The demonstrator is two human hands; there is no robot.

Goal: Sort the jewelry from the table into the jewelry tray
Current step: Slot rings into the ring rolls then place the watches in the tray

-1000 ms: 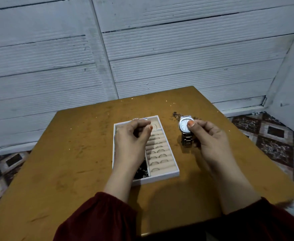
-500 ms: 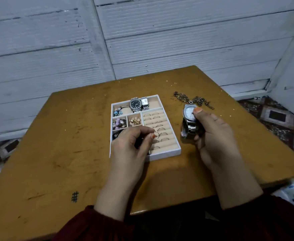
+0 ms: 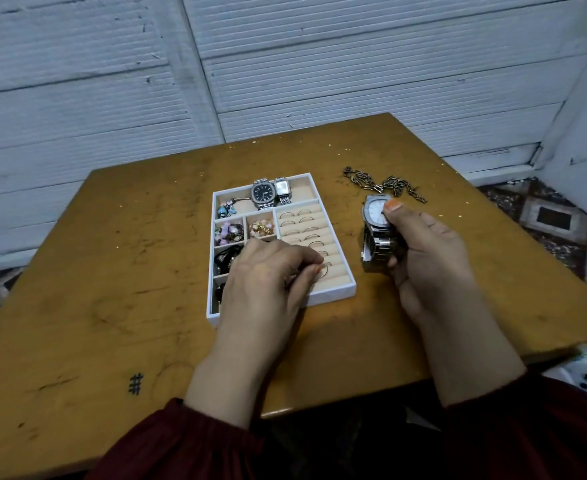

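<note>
A white jewelry tray (image 3: 333, 292) lies mid-table. Its far compartment holds two watches (image 3: 271, 192), and several rings sit in the padded slots (image 3: 302, 226) on its right side. Small left compartments hold beaded pieces (image 3: 229, 232). My left hand (image 3: 268, 275) lies over the tray's near half and pinches a thin ring (image 3: 326, 269) at the near ring slots. My right hand (image 3: 427, 251) grips a silver watch with a white dial (image 3: 375, 223) just right of the tray, thumb on the dial. A dark chain (image 3: 385, 184) lies on the table beyond that watch.
The wooden table (image 3: 112, 271) has a small black mark (image 3: 136, 383) near its front left. A white panelled wall stands close behind it. Patterned floor tiles (image 3: 555, 220) show at the right, past the table edge.
The view tilted, revealing the whole tray. My left hand moved toward me to the near ring slots with the ring. My right hand still grips the watch.
</note>
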